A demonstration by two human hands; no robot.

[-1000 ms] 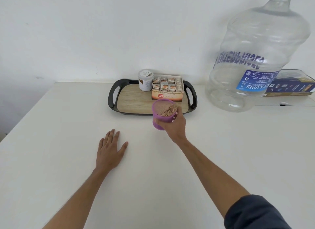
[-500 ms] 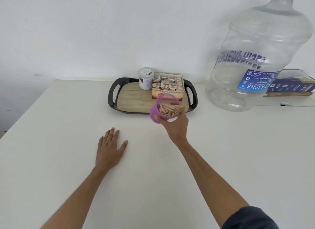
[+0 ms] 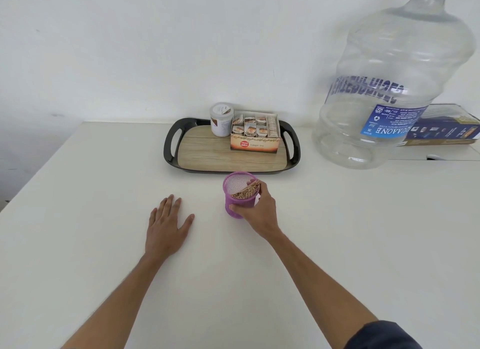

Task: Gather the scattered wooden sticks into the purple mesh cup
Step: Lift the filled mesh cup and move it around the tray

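The purple mesh cup [image 3: 235, 190] stands upright on the white table, just in front of the tray. Several thin wooden sticks [image 3: 246, 192] lie bundled inside it, leaning toward its right wall. My right hand [image 3: 261, 212] wraps around the cup's right and near side, thumb across the front. My left hand [image 3: 166, 226] rests flat on the table to the left of the cup, palm down, fingers slightly spread, holding nothing. No loose sticks show on the table.
A black-rimmed wooden tray [image 3: 170, 151] at the back holds a white jar [image 3: 220, 118] and a ginger tea box [image 3: 255, 137]. A large empty water jug [image 3: 400, 89] stands at the right, with a dark blue box [image 3: 452, 130] behind it.
The cup was tilted and lifted near the tray half a second ago; now it is lower, upright and closer to me. My left hand has stayed in place.
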